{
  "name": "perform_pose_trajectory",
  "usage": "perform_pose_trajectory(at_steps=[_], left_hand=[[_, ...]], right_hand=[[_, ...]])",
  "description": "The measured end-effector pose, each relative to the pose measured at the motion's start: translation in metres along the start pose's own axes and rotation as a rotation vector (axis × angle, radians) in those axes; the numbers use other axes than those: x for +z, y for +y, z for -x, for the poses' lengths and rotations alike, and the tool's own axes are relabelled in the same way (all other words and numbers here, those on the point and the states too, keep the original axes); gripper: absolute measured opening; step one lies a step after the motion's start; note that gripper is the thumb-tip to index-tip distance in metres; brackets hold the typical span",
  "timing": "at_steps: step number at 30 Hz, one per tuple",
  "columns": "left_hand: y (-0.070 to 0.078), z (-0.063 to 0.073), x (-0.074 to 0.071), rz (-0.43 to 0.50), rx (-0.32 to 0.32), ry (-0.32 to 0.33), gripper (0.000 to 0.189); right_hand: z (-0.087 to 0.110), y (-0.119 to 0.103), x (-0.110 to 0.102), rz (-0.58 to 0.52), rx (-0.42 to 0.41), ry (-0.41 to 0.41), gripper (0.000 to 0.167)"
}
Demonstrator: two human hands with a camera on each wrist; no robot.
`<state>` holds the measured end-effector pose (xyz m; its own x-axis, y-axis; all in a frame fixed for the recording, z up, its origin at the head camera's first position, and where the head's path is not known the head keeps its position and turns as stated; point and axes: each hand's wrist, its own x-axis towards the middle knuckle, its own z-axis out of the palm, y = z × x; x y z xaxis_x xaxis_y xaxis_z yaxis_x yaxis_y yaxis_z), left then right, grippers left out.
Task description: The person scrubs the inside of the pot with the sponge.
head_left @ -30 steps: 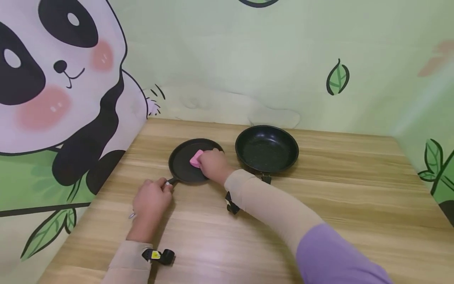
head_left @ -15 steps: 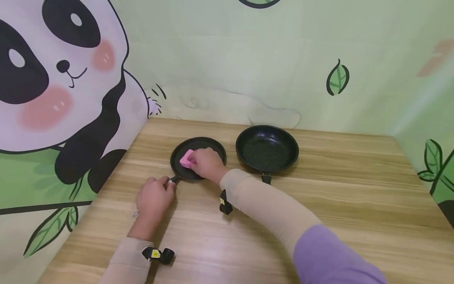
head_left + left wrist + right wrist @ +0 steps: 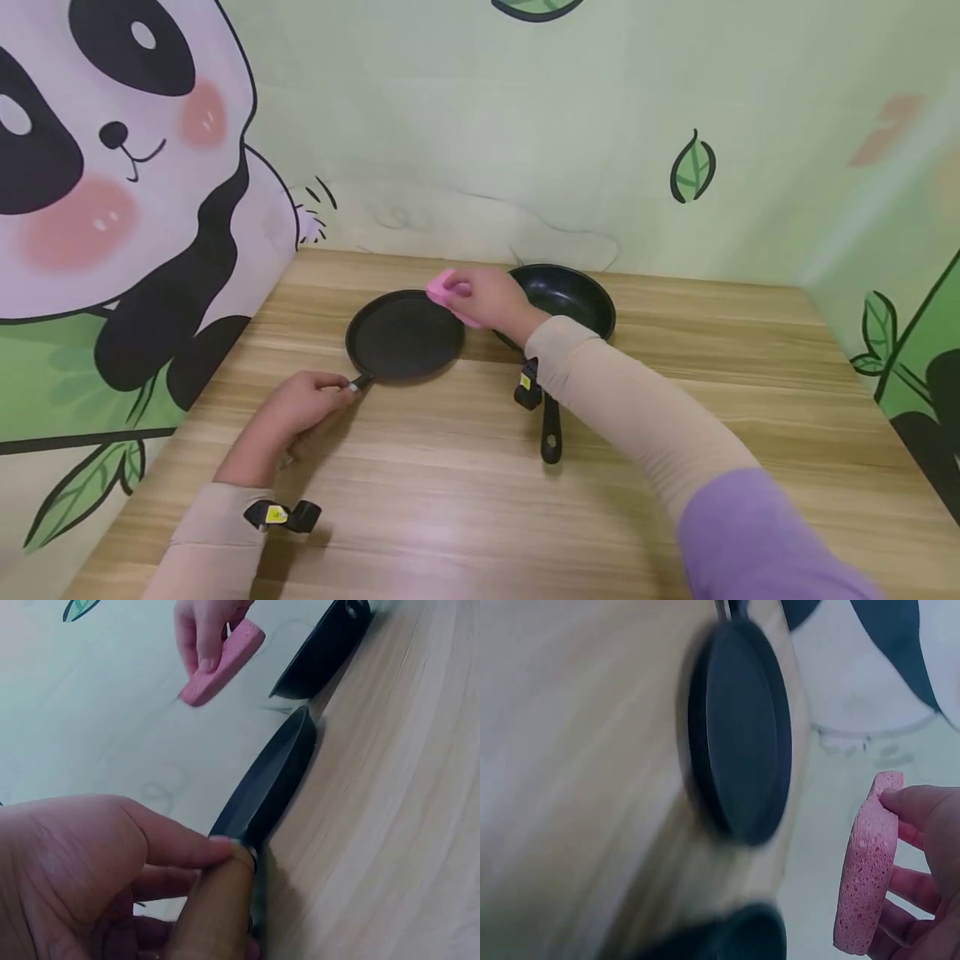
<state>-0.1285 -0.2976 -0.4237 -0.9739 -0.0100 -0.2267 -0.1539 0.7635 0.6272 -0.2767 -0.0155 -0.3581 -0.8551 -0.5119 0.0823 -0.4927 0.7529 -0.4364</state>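
A shallow black flat pan [image 3: 405,337] rests on the wooden table, its handle toward the near left. My left hand [image 3: 303,404] holds that handle; in the left wrist view the thumb lies along the handle [image 3: 214,907] with fingers beneath. Up off the pan, between the two pans in the head view, my right hand [image 3: 491,298] pinches a pink sponge [image 3: 442,286]. The right wrist view shows the porous sponge [image 3: 866,870] between thumb and fingers, apart from the pan's surface [image 3: 742,735].
A deeper black frying pan [image 3: 581,304] stands right of the flat one, partly hidden by my right hand, its handle [image 3: 551,433] pointing toward me. Behind the table [image 3: 712,375] rises a green wall [image 3: 450,125] with a painted panda [image 3: 217,250].
The right hand has lifted the sponge off the flat pan and moved it right and away, toward the deeper pan. My left hand has shifted slightly on the handle, its wrist turned outward.
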Motion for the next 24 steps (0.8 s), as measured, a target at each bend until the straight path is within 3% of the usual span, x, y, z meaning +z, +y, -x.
perform_pose_trajectory(at_steps=[6,11,15,24], left_hand=[[0.005,-0.003,0.019,0.16,0.039,0.033,0.033],[0.015,-0.009,0.037,0.254,0.007,0.067,0.033],[0.023,-0.014,0.046,0.337,-0.039,0.065,0.037],[0.035,-0.029,0.053,0.416,-0.087,0.089,0.04]], right_hand=[[0.011,0.045,-0.037,-0.003,0.079,0.046,0.039],[0.025,0.077,-0.06,0.001,0.117,0.078,0.039],[0.036,0.096,-0.07,0.004,0.137,0.098,0.04],[0.06,0.13,-0.081,-0.03,0.213,0.087,0.039]])
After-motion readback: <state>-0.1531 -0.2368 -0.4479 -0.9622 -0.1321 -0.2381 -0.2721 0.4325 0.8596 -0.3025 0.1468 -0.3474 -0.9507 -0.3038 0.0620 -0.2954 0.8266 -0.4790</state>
